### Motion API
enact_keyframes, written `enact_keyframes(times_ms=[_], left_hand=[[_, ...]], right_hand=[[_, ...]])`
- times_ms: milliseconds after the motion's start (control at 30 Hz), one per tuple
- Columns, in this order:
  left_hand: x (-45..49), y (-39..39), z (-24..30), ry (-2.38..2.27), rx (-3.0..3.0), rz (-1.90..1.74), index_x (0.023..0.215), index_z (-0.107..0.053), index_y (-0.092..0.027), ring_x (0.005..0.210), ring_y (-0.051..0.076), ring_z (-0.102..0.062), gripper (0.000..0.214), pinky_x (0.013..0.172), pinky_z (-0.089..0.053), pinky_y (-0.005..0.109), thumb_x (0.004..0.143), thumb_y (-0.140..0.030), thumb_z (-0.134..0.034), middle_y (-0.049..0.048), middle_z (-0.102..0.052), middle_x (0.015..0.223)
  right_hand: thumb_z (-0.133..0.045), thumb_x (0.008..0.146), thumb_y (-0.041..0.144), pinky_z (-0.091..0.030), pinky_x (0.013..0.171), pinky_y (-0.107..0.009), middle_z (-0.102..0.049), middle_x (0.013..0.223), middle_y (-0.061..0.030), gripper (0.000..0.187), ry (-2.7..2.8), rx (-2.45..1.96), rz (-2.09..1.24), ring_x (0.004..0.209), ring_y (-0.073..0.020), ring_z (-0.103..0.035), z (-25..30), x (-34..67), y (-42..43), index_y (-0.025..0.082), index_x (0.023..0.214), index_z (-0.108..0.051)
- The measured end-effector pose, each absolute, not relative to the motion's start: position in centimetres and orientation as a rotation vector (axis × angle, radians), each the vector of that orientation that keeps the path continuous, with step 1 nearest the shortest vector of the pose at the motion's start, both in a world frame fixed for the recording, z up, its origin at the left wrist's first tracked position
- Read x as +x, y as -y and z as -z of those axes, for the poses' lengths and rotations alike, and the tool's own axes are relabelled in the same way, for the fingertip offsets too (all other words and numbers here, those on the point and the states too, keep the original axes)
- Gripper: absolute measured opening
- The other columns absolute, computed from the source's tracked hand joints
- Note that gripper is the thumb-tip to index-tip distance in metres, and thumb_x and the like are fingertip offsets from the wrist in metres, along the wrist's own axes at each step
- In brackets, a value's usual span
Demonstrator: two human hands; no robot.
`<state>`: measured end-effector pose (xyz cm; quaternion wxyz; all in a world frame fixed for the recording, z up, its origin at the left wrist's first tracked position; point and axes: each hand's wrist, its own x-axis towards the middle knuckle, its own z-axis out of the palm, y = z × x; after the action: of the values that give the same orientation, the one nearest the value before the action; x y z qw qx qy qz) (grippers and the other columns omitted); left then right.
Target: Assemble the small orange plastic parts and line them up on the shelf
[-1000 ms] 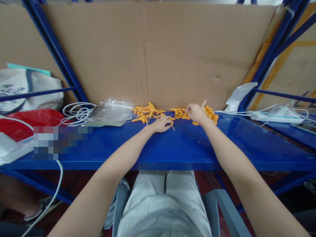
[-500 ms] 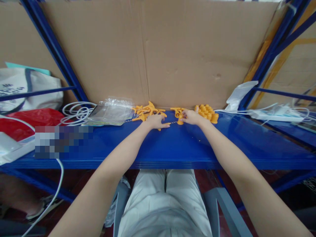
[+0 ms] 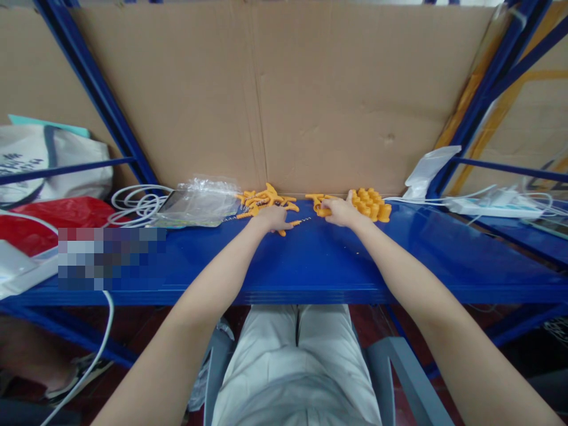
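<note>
My left hand (image 3: 273, 219) is closed on a small orange piece with a corkscrew-like metal spiral (image 3: 305, 220), which points right just above the blue table. Behind it lies a pile of orange parts (image 3: 268, 195) with curved arms, some with spirals. My right hand (image 3: 341, 212) is closed around an orange cup-shaped part (image 3: 325, 211), partly hidden by the fingers. Beyond that hand lie a few orange parts (image 3: 315, 197) of another shape. Just right of my right hand stands a tight cluster of orange cup-shaped parts (image 3: 370, 204).
Clear plastic bags (image 3: 199, 204) and a coiled white cable (image 3: 137, 204) lie on the left of the blue table (image 3: 302, 266). A red bag (image 3: 66, 213) is farther left. A white power strip (image 3: 497, 205) sits at the right. Cardboard (image 3: 332, 94) closes off the back.
The cup-shaped part by my right hand has gone from upright to tipped, now within the fingers. My left hand has shifted slightly left with its spiral piece.
</note>
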<state>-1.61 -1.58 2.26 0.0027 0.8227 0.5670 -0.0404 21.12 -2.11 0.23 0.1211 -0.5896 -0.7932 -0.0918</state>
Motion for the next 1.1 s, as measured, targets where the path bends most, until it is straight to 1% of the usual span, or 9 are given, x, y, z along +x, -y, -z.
enact_keyframes(times_ms=[67, 167, 333, 500, 733, 833, 933, 1033, 1100], left_hand=[[-1.7, 1.3, -2.1, -1.755, 2.668, 0.075, 0.078, -0.074, -0.023, 0.074, 0.021, -0.07, 0.028, 0.071, -0.05, 0.028, 0.087, -0.046, -0.06, 0.0045, -0.073, 0.069], [-1.7, 0.9, -1.6, -1.722, 2.757, 0.029, 0.082, -0.075, -0.023, 0.08, 0.021, -0.07, 0.026, 0.07, -0.048, 0.028, 0.086, -0.045, -0.06, 0.0048, -0.075, 0.077], [-1.7, 0.7, -1.4, -1.696, 2.746, 0.046, 0.088, -0.074, -0.023, 0.08, 0.019, -0.069, 0.025, 0.068, -0.046, 0.026, 0.088, -0.042, -0.058, 0.0041, -0.077, 0.085], [-1.6, 0.6, -1.3, -1.698, 2.749, 0.043, 0.085, -0.073, -0.022, 0.079, 0.019, -0.069, 0.025, 0.069, -0.046, 0.026, 0.089, -0.042, -0.057, 0.0044, -0.077, 0.086], [-1.7, 0.7, -1.3, -1.687, 2.721, 0.013, 0.083, -0.071, -0.023, 0.078, 0.019, -0.069, 0.025, 0.069, -0.046, 0.026, 0.089, -0.042, -0.057, 0.0029, -0.078, 0.086], [-1.7, 0.7, -1.3, -1.688, 2.664, 0.01, 0.086, -0.071, -0.021, 0.073, 0.018, -0.068, 0.029, 0.067, -0.046, 0.026, 0.091, -0.045, -0.055, 0.0034, -0.077, 0.083], [-1.7, 0.6, -1.2, -1.651, 2.646, 0.006, 0.089, -0.07, -0.022, 0.071, 0.017, -0.068, 0.028, 0.066, -0.046, 0.025, 0.092, -0.045, -0.054, 0.0017, -0.078, 0.082], [-1.6, 0.4, -0.7, -1.602, 2.709, -0.096, 0.094, -0.07, -0.022, 0.081, 0.019, -0.07, 0.025, 0.07, -0.047, 0.025, 0.092, -0.043, -0.056, 0.0028, -0.079, 0.092], [-1.5, 0.2, -0.3, -1.595, 2.745, -0.207, 0.099, -0.07, -0.022, 0.091, 0.021, -0.071, 0.025, 0.075, -0.049, 0.026, 0.092, -0.042, -0.057, 0.0045, -0.079, 0.098]], right_hand=[[-0.054, 0.084, 0.01, -0.023, 0.118, -0.069, -0.072, 0.13, -0.011, 0.04, 2.367, -1.705, 0.313, 0.127, -0.0325, -0.061, -0.1, 21.0, 2.2, 0.024, 0.118, -0.07], [-0.05, 0.087, 0.009, -0.022, 0.118, -0.07, -0.072, 0.13, -0.0104, 0.042, 2.399, -1.716, 0.368, 0.128, -0.0318, -0.062, 0.2, 20.8, 2.4, 0.025, 0.12, -0.071], [-0.049, 0.092, 0.009, -0.017, 0.121, -0.069, -0.069, 0.134, -0.0144, 0.042, 2.396, -1.749, 0.345, 0.131, -0.0323, -0.06, 0.3, 20.3, 2.6, 0.023, 0.127, -0.069], [-0.048, 0.091, 0.006, -0.011, 0.122, -0.07, -0.067, 0.137, -0.0174, 0.044, 2.41, -1.772, 0.318, 0.136, -0.0328, -0.056, 0.4, 20.2, 2.5, 0.019, 0.128, -0.068], [-0.046, 0.092, 0.006, -0.017, 0.12, -0.069, -0.068, 0.136, -0.0128, 0.045, 2.403, -1.738, 0.352, 0.131, -0.0309, -0.059, 0.9, 20.5, 2.1, 0.024, 0.128, -0.067], [-0.047, 0.091, 0.005, -0.017, 0.12, -0.071, -0.069, 0.134, -0.0129, 0.044, 2.41, -1.729, 0.345, 0.132, -0.0312, -0.059, 1.0, 20.7, 1.9, 0.023, 0.126, -0.067], [-0.052, 0.091, 0.007, -0.015, 0.119, -0.074, -0.068, 0.137, -0.0133, 0.041, 2.425, -1.685, 0.302, 0.136, -0.0317, -0.056, 0.9, 20.5, 1.8, 0.023, 0.126, -0.067], [-0.056, 0.091, 0.01, -0.015, 0.117, -0.076, -0.067, 0.138, -0.0116, 0.036, 2.444, -1.611, 0.232, 0.137, -0.032, -0.055, 0.8, 20.3, 1.8, 0.024, 0.123, -0.067], [-0.057, 0.091, 0.01, -0.015, 0.117, -0.076, -0.068, 0.137, -0.0123, 0.035, 2.466, -1.557, 0.217, 0.136, -0.0323, -0.056, 0.7, 20.2, 1.9, 0.023, 0.122, -0.068]])
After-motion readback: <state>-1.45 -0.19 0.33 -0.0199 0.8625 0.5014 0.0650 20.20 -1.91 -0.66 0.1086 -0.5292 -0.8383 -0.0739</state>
